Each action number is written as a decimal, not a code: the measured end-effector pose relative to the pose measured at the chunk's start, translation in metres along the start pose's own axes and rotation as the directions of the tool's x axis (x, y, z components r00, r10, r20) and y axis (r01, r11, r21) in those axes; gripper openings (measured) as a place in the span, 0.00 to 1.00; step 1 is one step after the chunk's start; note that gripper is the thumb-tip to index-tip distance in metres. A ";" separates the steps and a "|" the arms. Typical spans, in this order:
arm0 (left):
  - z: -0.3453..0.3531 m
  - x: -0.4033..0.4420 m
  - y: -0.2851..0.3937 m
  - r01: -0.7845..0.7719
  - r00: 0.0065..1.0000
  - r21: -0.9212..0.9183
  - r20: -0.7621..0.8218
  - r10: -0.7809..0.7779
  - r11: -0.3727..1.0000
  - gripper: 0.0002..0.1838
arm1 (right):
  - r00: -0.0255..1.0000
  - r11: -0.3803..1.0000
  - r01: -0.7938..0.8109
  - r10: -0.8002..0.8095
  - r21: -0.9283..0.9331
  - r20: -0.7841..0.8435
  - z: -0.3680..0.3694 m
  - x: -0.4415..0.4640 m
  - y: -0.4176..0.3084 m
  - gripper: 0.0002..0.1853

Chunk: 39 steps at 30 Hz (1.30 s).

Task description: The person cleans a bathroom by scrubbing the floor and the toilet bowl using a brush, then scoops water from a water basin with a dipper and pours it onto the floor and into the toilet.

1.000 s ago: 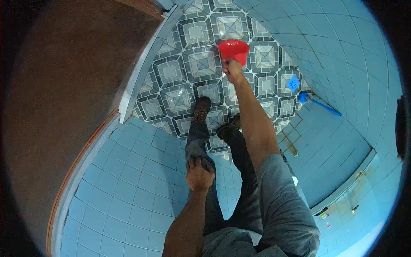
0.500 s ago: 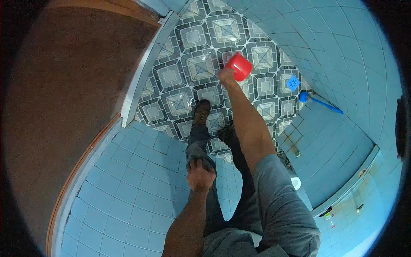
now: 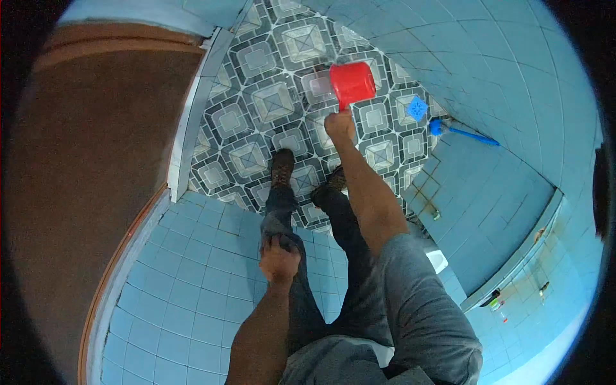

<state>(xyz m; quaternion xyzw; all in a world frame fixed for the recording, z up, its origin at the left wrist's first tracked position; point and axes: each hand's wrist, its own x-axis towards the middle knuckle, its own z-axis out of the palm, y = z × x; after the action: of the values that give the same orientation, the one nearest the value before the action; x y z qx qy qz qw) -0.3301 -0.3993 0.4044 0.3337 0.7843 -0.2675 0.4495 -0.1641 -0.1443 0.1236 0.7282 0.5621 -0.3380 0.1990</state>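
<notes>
A red plastic water dipper is held out over the patterned floor tiles by my right hand, its fingers closed round the handle. The dipper lies tilted on its side in the air, and whether water is in it cannot be seen. Lower down, my left hand grips the trouser leg at my knee, fingers curled over the cloth. My brown shoes stand on the patterned tiles, which shine in places.
A blue floor drain cover lies near the right wall. Beside it, a blue long-handled brush rests by the wall's foot. A raised threshold borders the brown floor on the left. Blue tiled walls close in on the right.
The dipper has turned in my right hand, so its handle now shows pointing back toward me. My left hand stays on my knee. The whole view has shifted slightly.
</notes>
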 end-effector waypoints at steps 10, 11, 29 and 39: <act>0.003 -0.008 0.012 -0.009 0.998 0.132 -0.063 0.017 0.991 0.32 | 0.820 0.809 -0.106 0.400 0.578 -0.409 -0.039 -0.179 0.131 0.14; 0.005 -0.009 0.011 -0.018 0.997 0.124 -0.072 0.027 0.992 0.32 | 0.812 0.783 -0.091 0.417 0.616 -0.409 -0.054 -0.203 0.135 0.14; -0.016 -0.031 -0.024 0.042 0.863 0.085 -0.505 0.007 0.995 0.20 | 0.124 0.761 -0.122 0.649 0.638 -0.751 -0.352 -0.481 0.569 0.14; -0.081 -0.095 -0.045 0.095 0.906 0.292 -0.421 0.039 0.952 0.23 | 0.644 0.627 -0.679 0.759 0.383 -0.100 -0.183 -0.421 0.829 0.20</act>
<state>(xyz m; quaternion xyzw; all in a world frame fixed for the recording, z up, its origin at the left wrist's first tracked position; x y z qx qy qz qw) -0.3715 -0.3962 0.5309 0.4377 0.8165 -0.3136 0.2085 0.6164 -0.5496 0.4768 0.9505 0.1809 -0.2178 0.1280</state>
